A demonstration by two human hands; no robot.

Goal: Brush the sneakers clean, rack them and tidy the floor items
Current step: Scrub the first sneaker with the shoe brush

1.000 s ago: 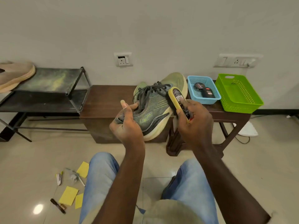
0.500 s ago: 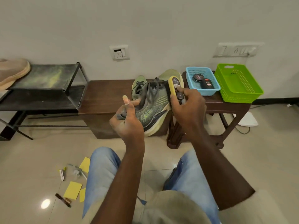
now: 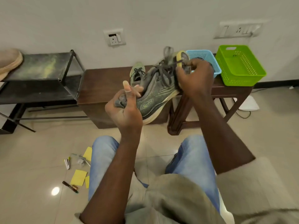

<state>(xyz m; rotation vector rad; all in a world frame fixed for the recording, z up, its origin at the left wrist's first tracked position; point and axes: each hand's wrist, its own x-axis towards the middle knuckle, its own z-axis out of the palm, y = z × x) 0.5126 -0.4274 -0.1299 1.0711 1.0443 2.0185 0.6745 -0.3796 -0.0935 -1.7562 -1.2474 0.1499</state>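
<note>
**Sneaker gripped at the heel, brush against its laces**

The black metal rack (image 3: 40,67) stands well to the left of our grip, against the wall. The dark wooden bench (image 3: 103,84) runs just beyond and below the held shoe. To the right of the grip, a brown stool (image 3: 178,117) carries two baskets. The green basket (image 3: 239,67) is farther right, well apart from our hands. The blue basket (image 3: 202,54) sits right behind our right knuckles and is partly hidden by them.

We hold the grey-green sneaker (image 3: 155,96) in the air between both hands, above our knees, with its toe pointing up and away and its pale sole turned down to the right. Our left hand (image 3: 124,110) is curled round its heel, thumb sticking straight up. Our right hand (image 3: 194,78) is closed round the yellow-backed brush (image 3: 180,56), which lies against the laced top of the shoe; blur hides the bristles.

A second sneaker (image 3: 137,71) rests on the bench just behind the grip. A tan shoe (image 3: 9,62) lies on the rack's top shelf, at the far left.

On the floor below and left of the grip lie yellow paper slips (image 3: 78,177), a dark marker (image 3: 70,186) and a small white item (image 3: 67,164) that we cannot identify.
</note>
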